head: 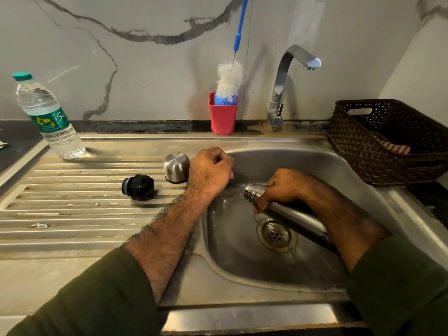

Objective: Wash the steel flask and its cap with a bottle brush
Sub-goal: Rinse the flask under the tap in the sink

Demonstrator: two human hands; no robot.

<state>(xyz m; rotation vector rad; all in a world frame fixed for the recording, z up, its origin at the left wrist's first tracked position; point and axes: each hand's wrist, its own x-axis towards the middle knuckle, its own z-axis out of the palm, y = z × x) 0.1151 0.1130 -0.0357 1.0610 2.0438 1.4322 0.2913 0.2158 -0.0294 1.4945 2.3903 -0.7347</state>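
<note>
My right hand point(282, 187) grips the steel flask point(293, 215) near its neck, tipped mouth-down to the left over the sink basin point(315, 166), and water runs out of its mouth. My left hand point(211, 169) rests as a closed fist on the basin's left rim and holds nothing. The steel cup cap point(176, 167) stands upside down on the drainboard just left of that fist. The black inner stopper point(138, 187) lies on its side further left. The bottle brush point(229, 83), white and blue bristles on a blue handle, stands in a red cup point(222, 117) at the back.
A chrome tap point(288, 78) rises behind the basin with its spout turned right. A dark woven basket point(388, 141) holding a cloth sits at the right. A plastic water bottle point(48, 117) stands at the back left of the ribbed drainboard point(72, 214). The drain point(275, 235) lies under the flask.
</note>
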